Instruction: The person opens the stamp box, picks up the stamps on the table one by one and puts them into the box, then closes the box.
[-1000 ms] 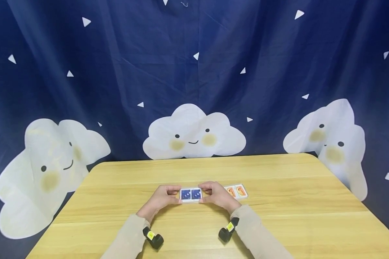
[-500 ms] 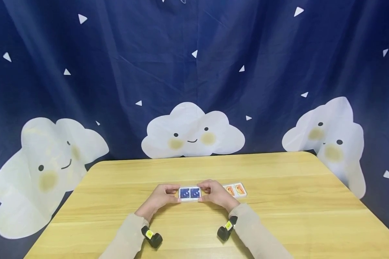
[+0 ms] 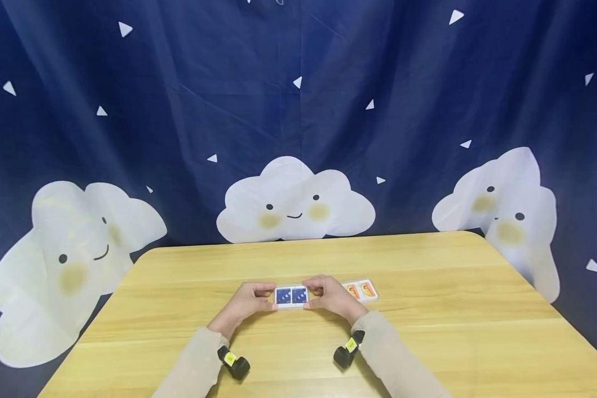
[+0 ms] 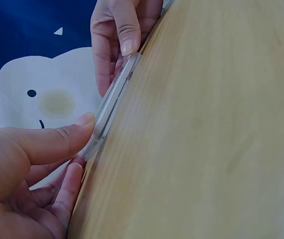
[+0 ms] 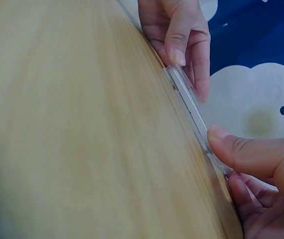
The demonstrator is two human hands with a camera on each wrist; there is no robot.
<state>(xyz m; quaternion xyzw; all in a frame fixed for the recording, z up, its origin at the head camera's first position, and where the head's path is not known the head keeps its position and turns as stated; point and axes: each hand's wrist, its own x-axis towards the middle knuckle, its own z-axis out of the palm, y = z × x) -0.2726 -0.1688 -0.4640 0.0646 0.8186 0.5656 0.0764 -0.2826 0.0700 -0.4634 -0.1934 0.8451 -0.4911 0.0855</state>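
Both hands are on the same thing here: a small flat blue card case with two dark blue picture panels on top, lying near the middle of the wooden bench. The left hand pinches its left end, the right hand pinches its right end, with the thumb on the near edge and fingers curled over the far edge on each side. So both sets of fingers are closed on the case, not loose.

From the left wrist view the case shows edge-on as a thin clear slab lying against the bench top, with the left thumb pressed to its near end and the other hand at the far end. The right wrist view gives the mirror of that: thin clear edge, right thumb on it (you can't see the picture side at all from down there).

Just to the right of the right hand, touching or nearly so, lies a second case with orange pictures, flat on the bench and partly hidden by the right hand's knuckles. Nothing else sits between the hands and the blue case.

Behind the bench hangs a dark blue curtain with white triangles and smiling white clouds. Beige sleeves cover both forearms, with a small black wrist camera strapped under each.
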